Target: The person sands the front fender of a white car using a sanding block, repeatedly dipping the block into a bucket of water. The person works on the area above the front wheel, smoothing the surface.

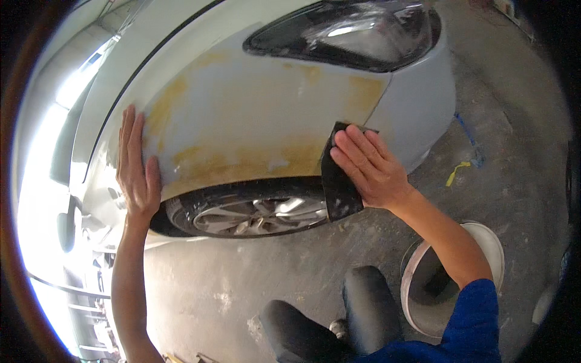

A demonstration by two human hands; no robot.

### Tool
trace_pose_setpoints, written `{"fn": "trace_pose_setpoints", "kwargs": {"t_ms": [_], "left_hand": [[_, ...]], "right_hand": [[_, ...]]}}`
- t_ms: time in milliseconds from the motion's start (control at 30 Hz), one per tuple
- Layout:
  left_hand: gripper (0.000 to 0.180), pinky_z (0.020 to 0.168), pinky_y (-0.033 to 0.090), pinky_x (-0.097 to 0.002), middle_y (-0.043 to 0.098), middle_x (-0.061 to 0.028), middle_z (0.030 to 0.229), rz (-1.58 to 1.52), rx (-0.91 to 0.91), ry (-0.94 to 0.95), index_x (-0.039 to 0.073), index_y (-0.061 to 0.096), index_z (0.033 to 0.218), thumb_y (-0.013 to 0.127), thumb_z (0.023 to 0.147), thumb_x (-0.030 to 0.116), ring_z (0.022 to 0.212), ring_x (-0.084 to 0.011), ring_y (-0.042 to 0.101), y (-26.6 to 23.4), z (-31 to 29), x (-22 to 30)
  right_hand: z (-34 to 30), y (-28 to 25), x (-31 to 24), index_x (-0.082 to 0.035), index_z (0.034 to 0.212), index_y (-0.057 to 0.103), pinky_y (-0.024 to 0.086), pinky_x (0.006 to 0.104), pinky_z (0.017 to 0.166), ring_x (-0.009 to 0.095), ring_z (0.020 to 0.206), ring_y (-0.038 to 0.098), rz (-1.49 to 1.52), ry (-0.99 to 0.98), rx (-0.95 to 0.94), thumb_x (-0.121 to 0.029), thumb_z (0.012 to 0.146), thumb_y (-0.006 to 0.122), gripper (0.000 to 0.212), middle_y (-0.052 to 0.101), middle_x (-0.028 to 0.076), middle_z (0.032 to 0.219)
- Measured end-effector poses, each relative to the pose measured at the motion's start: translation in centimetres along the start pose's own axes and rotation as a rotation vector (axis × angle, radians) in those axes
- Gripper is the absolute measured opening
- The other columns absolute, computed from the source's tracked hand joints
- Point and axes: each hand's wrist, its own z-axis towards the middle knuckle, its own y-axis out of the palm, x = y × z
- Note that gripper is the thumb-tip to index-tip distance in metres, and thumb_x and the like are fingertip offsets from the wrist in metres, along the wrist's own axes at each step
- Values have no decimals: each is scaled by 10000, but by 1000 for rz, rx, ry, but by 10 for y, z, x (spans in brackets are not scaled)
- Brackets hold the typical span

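A car fender [254,103], pale grey with yellowish filler patches, spreads out before me above the wheel arch. My right hand [375,169] presses a black sheet of sandpaper [343,199] flat to the panel, near the seam with the bumper [417,115]. The fingers lie stretched over the sheet, and its lower part hangs over the edge of the wheel arch. At the left of the fender, my left hand [137,169] rests against the bodywork with its fingers extended, holding nothing.
Below the fender sits the wheel [260,216] with its silver spokes. The headlight [363,36] is at the top. A whitish bucket [411,284] stands on the concrete floor by my right arm. Yellow tape [457,173] and a blue strip [469,136] lie farther right.
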Motion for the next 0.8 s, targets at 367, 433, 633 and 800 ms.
{"fn": "trace_pose_setpoints", "kwargs": {"t_ms": [367,433,633,800], "left_hand": [[680,1257,287,-571,373,-230,1664,-21,-12,17,38,422,1596,330,1086,477,1551,-434,332,2,-3,-1],[680,1258,284,-572,369,-229,1666,-13,-3,11,38,421,1597,331,1085,477,1550,-437,333,-6,0,5],[670,1253,286,-563,390,-258,1646,10,-20,42,9,438,1580,363,1078,447,1538,-458,349,-2,-5,-1],[643,1254,291,-563,398,-237,1649,-22,-12,11,0,452,1565,414,1051,385,1538,-454,351,-11,3,11]], "right_hand": [[22,-38,63,14,1570,427,214,465,1315,315,1569,348,-26,-159,-99,-322,935,576,734,396,185,1667],[20,-46,64,26,1554,447,239,464,1308,315,1568,352,-72,-126,-105,-336,903,582,757,403,189,1662],[71,-48,43,53,1542,444,239,453,1307,315,1580,320,192,-120,-160,-270,887,547,737,368,194,1677],[83,-58,29,41,1549,451,267,468,1290,323,1565,356,118,-47,-184,-322,928,534,723,396,192,1663]]}}
